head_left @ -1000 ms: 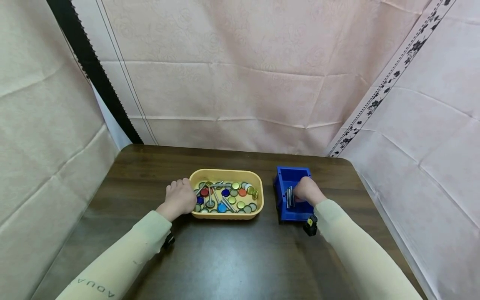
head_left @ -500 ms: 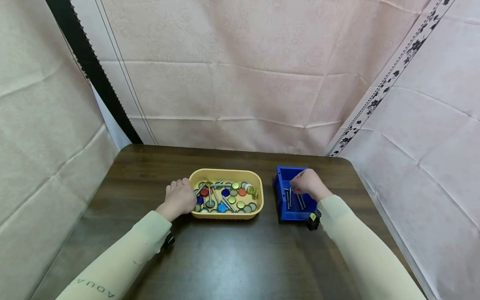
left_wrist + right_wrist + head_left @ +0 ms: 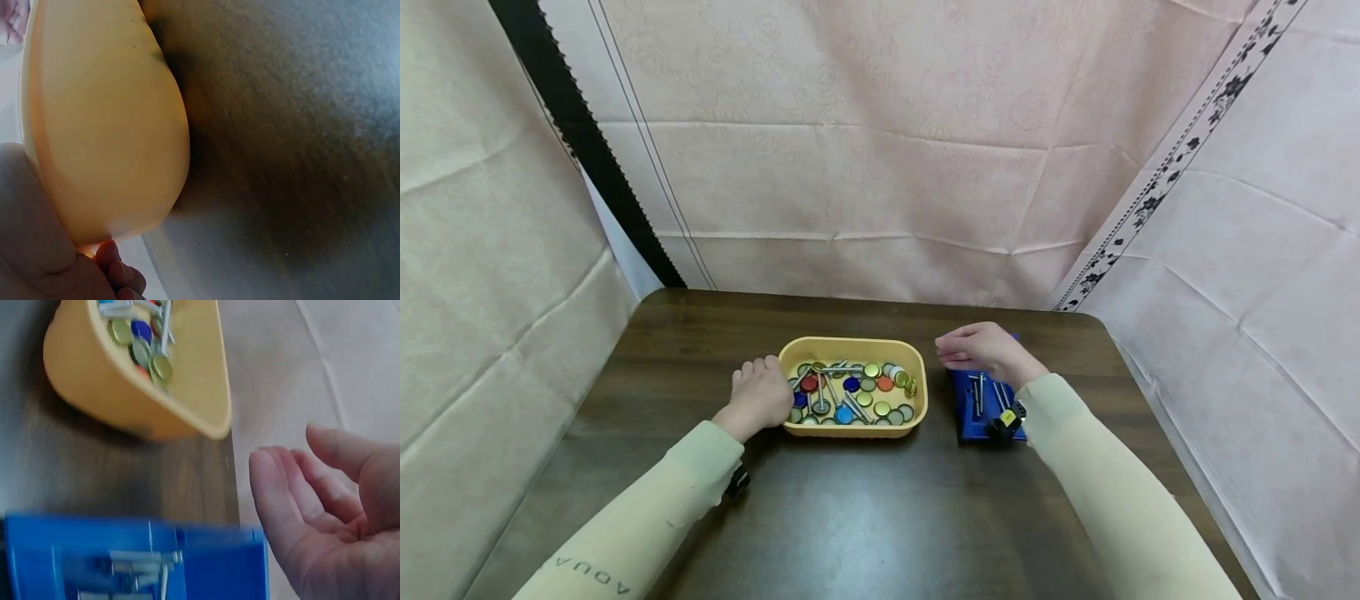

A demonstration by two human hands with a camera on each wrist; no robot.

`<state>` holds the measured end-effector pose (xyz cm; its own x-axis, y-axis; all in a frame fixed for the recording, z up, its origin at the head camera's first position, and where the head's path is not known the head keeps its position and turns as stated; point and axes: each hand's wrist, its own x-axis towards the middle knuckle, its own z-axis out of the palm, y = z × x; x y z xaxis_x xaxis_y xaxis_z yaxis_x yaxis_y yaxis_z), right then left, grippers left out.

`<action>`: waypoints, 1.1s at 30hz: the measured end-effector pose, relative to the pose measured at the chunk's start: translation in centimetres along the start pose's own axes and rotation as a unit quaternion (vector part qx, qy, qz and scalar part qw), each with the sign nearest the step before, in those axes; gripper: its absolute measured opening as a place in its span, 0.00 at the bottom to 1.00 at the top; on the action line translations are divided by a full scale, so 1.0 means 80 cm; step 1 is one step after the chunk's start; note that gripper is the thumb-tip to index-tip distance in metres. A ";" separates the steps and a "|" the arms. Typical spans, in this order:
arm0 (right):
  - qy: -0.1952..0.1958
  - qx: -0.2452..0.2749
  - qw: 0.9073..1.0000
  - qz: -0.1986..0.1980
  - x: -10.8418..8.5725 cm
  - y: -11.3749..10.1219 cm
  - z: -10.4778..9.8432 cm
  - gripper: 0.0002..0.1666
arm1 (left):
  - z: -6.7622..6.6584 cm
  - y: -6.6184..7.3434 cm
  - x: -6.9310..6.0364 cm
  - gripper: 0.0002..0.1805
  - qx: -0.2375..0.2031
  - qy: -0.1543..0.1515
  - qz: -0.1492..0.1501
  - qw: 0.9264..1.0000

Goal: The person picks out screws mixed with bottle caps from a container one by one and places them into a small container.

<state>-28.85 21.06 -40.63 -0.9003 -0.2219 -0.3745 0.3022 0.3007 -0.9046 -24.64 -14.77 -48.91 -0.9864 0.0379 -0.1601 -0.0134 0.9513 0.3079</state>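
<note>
My left hand (image 3: 758, 394) grips the left end of a yellow plastic basket (image 3: 852, 432). In the left wrist view the thumb side and curled fingers (image 3: 125, 275) meet at the basket's end wall (image 3: 112, 125). Inside the basket lie coloured bottle caps (image 3: 844, 415) mixed with long silver bolts (image 3: 856, 408). My right hand (image 3: 985, 348) is raised over the far part of a blue bin (image 3: 967, 429), covering some of it. In the right wrist view its fingers are relaxed, thumb apart, with nothing between them. Several silver bolts (image 3: 977, 394) lie in the bin.
Both containers stand side by side on a dark wooden table (image 3: 850, 517), with a gap between them. Light cloth (image 3: 880, 183) hangs behind the table and along both sides. Each wrist wears a small black device.
My right hand has let go of bolts in the blue bin, risen out of it and shifted left and away, its fingers now loose. My left hand stays on the yellow basket.
</note>
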 end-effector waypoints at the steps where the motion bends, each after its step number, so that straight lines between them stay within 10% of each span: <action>1: -0.009 -0.002 1.000 0.002 0.002 -0.002 0.009 0.19 | 0.000 0.000 0.000 0.13 0.001 0.000 0.000 1.000; 14: -0.099 -0.145 0.984 0.016 0.029 0.001 0.127 0.14 | 0.001 -0.001 0.002 0.14 0.002 -0.005 -0.005 1.000; 33: -0.071 -0.201 0.976 0.038 0.035 0.019 0.166 0.10 | 0.001 -0.001 0.002 0.13 0.015 0.000 -0.002 1.000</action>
<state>-26.72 8.59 -45.77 -0.8187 -0.3025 -0.4881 0.1942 0.6542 -0.7310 -24.75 -14.79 -49.02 -0.9864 0.0336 -0.1607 -0.0129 0.9601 0.2795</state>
